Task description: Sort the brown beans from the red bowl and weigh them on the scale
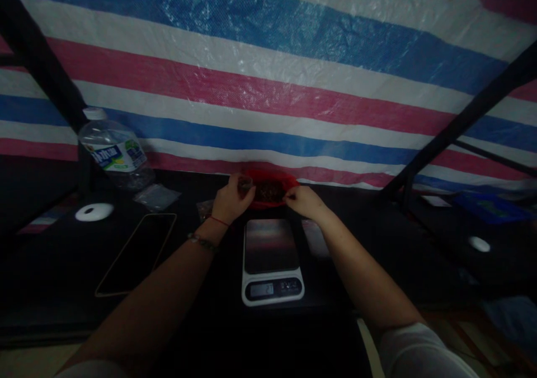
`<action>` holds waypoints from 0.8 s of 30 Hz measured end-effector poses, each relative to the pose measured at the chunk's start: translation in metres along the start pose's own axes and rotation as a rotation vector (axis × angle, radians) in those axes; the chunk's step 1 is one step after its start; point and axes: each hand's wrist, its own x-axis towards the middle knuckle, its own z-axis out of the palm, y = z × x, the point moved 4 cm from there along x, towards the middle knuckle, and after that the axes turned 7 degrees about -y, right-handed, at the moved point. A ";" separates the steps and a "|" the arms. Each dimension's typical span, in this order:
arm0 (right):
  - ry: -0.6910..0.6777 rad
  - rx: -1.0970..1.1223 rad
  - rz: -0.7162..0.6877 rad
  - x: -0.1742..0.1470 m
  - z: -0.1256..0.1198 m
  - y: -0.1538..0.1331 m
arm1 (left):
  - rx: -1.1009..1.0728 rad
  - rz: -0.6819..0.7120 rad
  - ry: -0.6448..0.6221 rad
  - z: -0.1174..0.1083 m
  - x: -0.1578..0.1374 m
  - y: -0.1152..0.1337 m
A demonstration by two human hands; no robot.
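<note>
Head camera is showing a red bowl of dark bits sitting at the far edge of the tabletop, right against the striped tarp. The left hand is pinching a small clear bag at the bowl's left rim — the right hand is resting pinched at the right rim, on what I cannot tell. Both are equally near. A kitchen scale is lying just nearer, a phone and water bottle toward the left edge.
</note>
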 end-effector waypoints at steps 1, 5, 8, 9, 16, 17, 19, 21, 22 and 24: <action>0.007 0.012 0.001 0.000 -0.002 -0.002 | 0.031 0.001 -0.038 0.002 0.000 0.001; 0.068 0.036 -0.089 0.016 -0.011 -0.022 | 0.135 -0.017 -0.090 0.005 -0.001 0.002; 0.039 0.007 -0.204 0.036 -0.004 -0.038 | 0.139 -0.023 -0.040 0.004 0.000 -0.001; -0.002 -0.010 -0.227 0.043 0.001 -0.042 | 0.121 -0.005 -0.021 0.004 0.001 -0.001; -0.176 -0.079 -0.249 0.063 0.035 -0.046 | 0.178 0.013 -0.177 0.017 0.002 -0.001; -0.164 -0.085 -0.247 0.063 0.037 -0.044 | 0.220 -0.014 -0.201 0.018 0.001 -0.002; -0.147 -0.090 -0.244 0.063 0.040 -0.040 | 0.281 -0.041 -0.221 0.020 0.001 -0.002; -0.138 -0.097 -0.239 0.062 0.041 -0.036 | 0.286 -0.040 -0.202 0.020 0.001 -0.001; -0.131 -0.103 -0.235 0.062 0.041 -0.034 | 0.269 -0.031 -0.178 0.019 0.002 0.000; -0.124 -0.109 -0.236 0.061 0.040 -0.030 | 0.212 0.016 -0.120 0.017 0.003 0.003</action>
